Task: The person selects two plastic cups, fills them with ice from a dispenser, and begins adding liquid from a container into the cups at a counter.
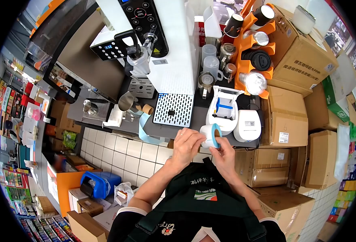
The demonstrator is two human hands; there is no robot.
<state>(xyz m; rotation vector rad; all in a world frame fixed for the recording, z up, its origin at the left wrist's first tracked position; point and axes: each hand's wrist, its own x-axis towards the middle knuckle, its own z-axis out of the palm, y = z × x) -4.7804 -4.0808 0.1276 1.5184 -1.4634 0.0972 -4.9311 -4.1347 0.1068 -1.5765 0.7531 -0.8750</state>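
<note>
A roll of white labels with a light-blue edge [207, 136] is held up between both hands, above the counter's front edge. The fingers of my left hand [186, 147] are closed at the roll's left side. On the other side, my right hand [224, 156] grips the blue rim with thumb and fingers. Just beyond the roll stands a white label printer [219, 121] with its top open, a blue spindle [224, 105] showing inside. A light-blue strip [147, 131] hangs off the counter from beside a cardboard core [147, 109].
A second white device [247, 126] sits right of the printer. Behind are plastic measuring jugs [212, 66] and an orange cup rack [242, 48]. A tall white drinks machine with a slotted drip tray [173, 109] stands left. Cardboard boxes [285, 117] are stacked at right.
</note>
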